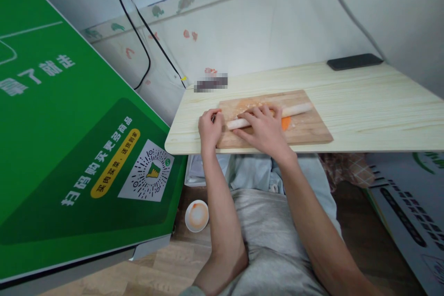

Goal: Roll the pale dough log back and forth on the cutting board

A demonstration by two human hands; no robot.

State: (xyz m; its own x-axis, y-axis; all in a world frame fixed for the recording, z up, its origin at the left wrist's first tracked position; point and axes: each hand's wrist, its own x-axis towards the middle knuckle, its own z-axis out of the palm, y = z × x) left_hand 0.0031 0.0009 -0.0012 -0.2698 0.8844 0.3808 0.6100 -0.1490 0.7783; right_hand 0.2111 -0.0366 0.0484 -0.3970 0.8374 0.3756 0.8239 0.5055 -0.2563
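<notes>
Right hand spread over rolling pin

Right of frame centre, I see the pin slant across the wooden cutting board. The left hand curls at the board's left end; its grip I cannot make out.

Counted by kind, the scene comprises two hands, one left hand and one right hand, and two bare forearms. There is one rolling pin, one wooden board and, in view beside the fingers, one orange dough-like piece. One tabletop carries one dark flat device and one pixelated item whose kind cannot be told. Below is one round white dish. One green panel bears one code square, one yellow label and four large white characters in its upper line. The coloured wall marks are too faint to number.
</notes>
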